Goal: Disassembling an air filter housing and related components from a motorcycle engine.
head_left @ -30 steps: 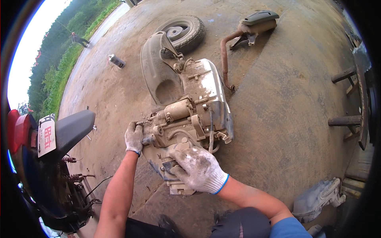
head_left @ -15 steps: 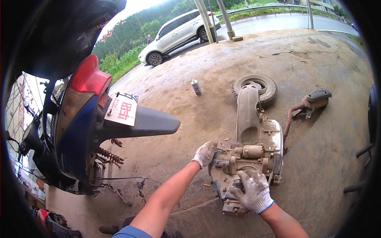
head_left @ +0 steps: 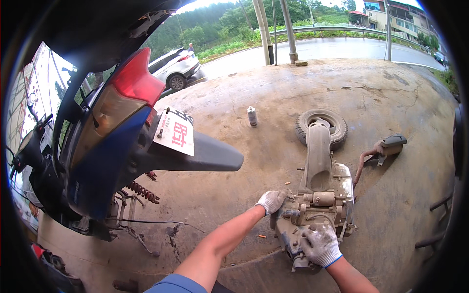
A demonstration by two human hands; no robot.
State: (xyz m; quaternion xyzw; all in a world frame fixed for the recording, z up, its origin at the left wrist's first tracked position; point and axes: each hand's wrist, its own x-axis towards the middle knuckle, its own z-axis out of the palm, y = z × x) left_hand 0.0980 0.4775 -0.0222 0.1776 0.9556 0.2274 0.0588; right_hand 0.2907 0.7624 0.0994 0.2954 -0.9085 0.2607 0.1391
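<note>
A dusty scooter engine (head_left: 320, 198), with its long swingarm-like plastic housing pointing away from me, lies on the concrete. My left hand (head_left: 273, 201), in a whitish work glove, grips the engine's left edge; its fingertips are partly hidden behind the casing. On the near end of the engine, my right hand (head_left: 321, 244) has its gloved fingers curled round a part, and the palm side is out of sight. Beyond the housing a knobbly wheel (head_left: 338, 128) lies flat. The rusty exhaust pipe and muffler (head_left: 388, 145) rest to the right of the engine.
A scooter's rear end (head_left: 117, 132), with red tail light, plate and black mudguard (head_left: 215, 152), juts in from the left. A spray can (head_left: 252, 116) stands on the concrete. Posts (head_left: 288, 34) rise at the roadside near a white car (head_left: 176, 68). Dark bars (head_left: 432, 239) edge the right.
My view has swung, so the scene sits differently in the picture. The white car has moved left along the road. My right hand's fingers are more curled; my left stays at the engine's edge.
</note>
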